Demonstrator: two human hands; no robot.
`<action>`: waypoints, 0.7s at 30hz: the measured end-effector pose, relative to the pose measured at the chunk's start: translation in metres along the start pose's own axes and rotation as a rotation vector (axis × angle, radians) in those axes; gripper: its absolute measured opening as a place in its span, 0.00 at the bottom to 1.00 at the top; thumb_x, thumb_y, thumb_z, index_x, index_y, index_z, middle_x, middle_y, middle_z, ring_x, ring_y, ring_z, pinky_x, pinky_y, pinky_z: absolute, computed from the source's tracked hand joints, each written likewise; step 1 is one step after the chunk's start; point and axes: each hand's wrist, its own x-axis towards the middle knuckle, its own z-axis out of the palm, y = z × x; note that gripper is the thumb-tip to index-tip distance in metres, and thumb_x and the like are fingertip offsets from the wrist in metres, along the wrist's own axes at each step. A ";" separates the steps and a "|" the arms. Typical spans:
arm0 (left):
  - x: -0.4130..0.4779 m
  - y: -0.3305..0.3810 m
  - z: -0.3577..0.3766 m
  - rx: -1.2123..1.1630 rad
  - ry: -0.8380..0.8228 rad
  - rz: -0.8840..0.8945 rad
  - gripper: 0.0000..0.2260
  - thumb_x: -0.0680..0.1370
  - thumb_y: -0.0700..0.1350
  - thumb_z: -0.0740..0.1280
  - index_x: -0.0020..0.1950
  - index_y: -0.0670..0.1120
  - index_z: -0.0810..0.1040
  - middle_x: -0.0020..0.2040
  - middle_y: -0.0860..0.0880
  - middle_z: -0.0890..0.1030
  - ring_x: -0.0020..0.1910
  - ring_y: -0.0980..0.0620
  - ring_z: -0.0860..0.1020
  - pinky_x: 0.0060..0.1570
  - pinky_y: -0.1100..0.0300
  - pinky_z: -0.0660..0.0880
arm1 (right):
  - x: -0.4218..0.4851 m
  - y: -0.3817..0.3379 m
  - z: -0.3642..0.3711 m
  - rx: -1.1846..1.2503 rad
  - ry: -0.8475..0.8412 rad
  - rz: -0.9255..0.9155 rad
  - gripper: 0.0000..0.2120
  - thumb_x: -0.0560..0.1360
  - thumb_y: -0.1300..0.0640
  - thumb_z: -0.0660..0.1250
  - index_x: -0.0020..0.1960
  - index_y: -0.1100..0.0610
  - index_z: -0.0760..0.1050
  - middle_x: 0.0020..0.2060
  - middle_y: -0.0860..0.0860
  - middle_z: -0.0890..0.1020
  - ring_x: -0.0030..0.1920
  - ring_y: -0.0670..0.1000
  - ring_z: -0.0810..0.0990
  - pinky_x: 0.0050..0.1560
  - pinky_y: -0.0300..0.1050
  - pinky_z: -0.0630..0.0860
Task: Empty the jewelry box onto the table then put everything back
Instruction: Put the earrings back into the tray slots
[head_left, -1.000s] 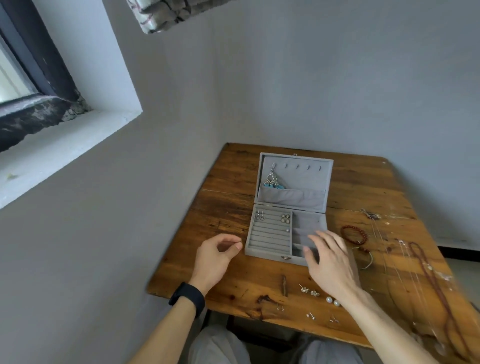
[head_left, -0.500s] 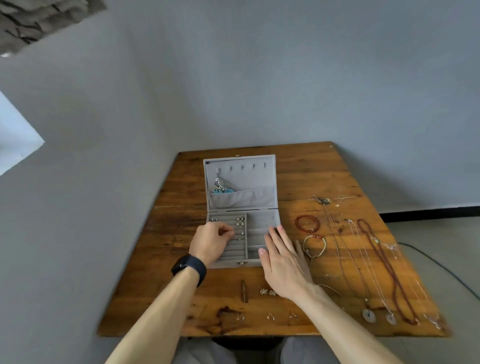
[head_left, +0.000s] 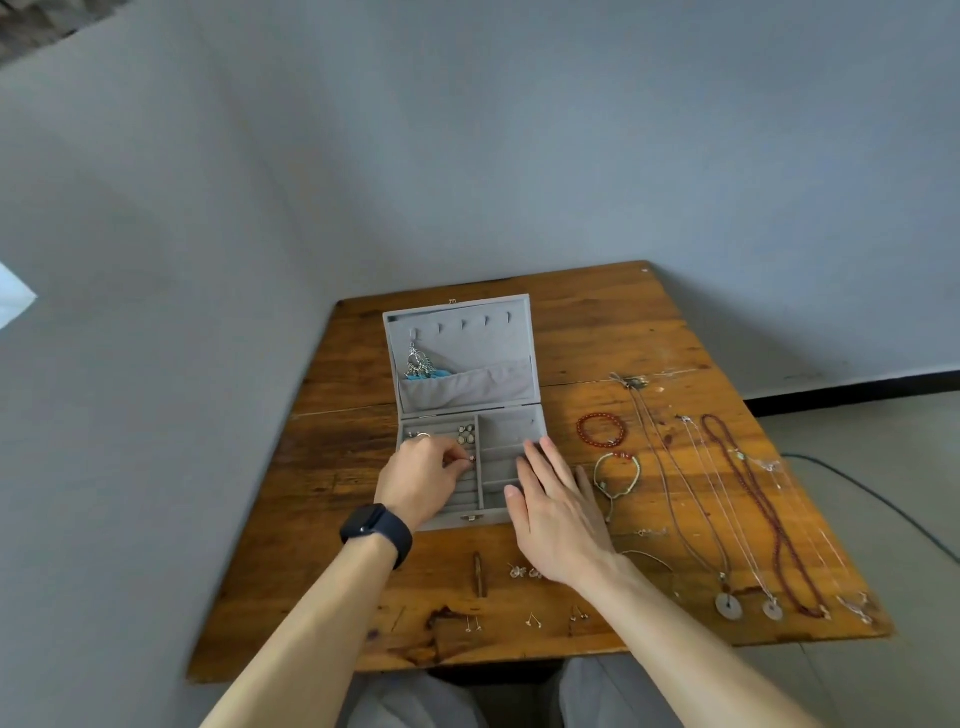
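- Currently, the jewelry box (head_left: 493, 338) stands open on the wooden worktop (head_left: 597, 332), with the lid upright and the base toward the person.
- Left hand (head_left: 421, 480): it has moved from the worktop beside the box to a position over the slotted ring-roll section. Thumb and forefinger pinch a small stud earring (head_left: 470, 458) at the slots.
- Right hand (head_left: 558, 512): fingers are straight and slightly spread, lying flat on the right-hand compartments of the base. Its position is unchanged over the last second, and it appears to be steadying the box.
- In the box: a cluster of earrings (head_left: 466, 434) and a ring (head_left: 423, 436) sit at the far end of the ring rolls. Dangling earrings (head_left: 420, 364) hang in the lid above its pocket.
- On the worktop: a red bead bracelet (head_left: 601, 429), a cord bracelet (head_left: 617, 473) and a long red bead necklace (head_left: 754, 493) lie to the right among finer chains. Loose studs (head_left: 533, 619) lie along the near edge.
- Assessment: the left hand's transfer to the box indicates the put-back phase is in progress, one piece at a time. Most pieces remain outside, so completion is judged well off.
- Caution: the stud is tiny. Seat it fully in a slot before letting go.
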 end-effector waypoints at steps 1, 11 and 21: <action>0.001 -0.002 -0.001 -0.010 0.003 -0.022 0.04 0.79 0.50 0.69 0.52 0.54 0.83 0.49 0.56 0.82 0.49 0.56 0.80 0.44 0.59 0.79 | 0.000 0.000 0.000 -0.001 0.002 -0.003 0.30 0.84 0.42 0.40 0.80 0.56 0.58 0.81 0.47 0.49 0.78 0.44 0.33 0.77 0.57 0.45; 0.010 -0.008 0.000 -0.153 -0.029 -0.125 0.05 0.79 0.53 0.69 0.51 0.55 0.82 0.47 0.56 0.82 0.48 0.56 0.79 0.49 0.55 0.79 | -0.001 -0.001 0.001 0.006 0.018 0.001 0.29 0.84 0.43 0.41 0.79 0.56 0.59 0.81 0.47 0.50 0.79 0.45 0.34 0.77 0.59 0.47; 0.016 -0.005 0.010 -0.220 -0.049 -0.210 0.04 0.80 0.52 0.68 0.47 0.56 0.80 0.39 0.61 0.79 0.41 0.64 0.75 0.35 0.70 0.66 | -0.002 -0.001 0.001 0.009 0.047 -0.005 0.29 0.84 0.44 0.42 0.78 0.56 0.62 0.81 0.48 0.53 0.79 0.46 0.37 0.77 0.60 0.49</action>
